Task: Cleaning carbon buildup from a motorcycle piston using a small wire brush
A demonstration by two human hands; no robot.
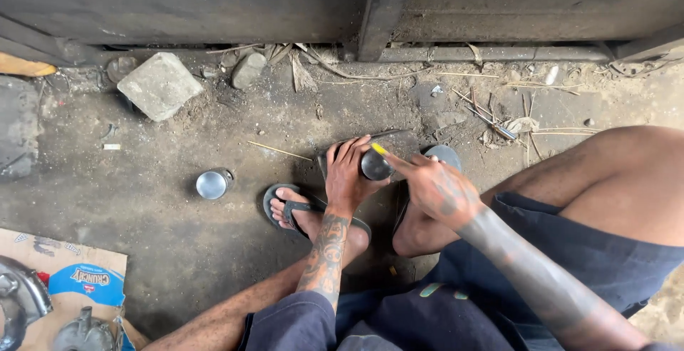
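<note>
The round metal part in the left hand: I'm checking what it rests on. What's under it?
Under the round metal part, gripped by the left hand, lie dirt ground and sandalled feet; fingers hide the spot directly below it.

Stone block on dirt floor; round metal cap nearby; cardboard sheet bearing metal parts.

Shiny silver cup, grey stone, dark blue shorts, black sandals, brown-and-blue cardboard.

Soft, even daylight from above, faint diffuse shadows on the grey dusty concrete floor, small glare on the round shiny metal cap, sharp centre, wide-angle bending at edges.
</note>
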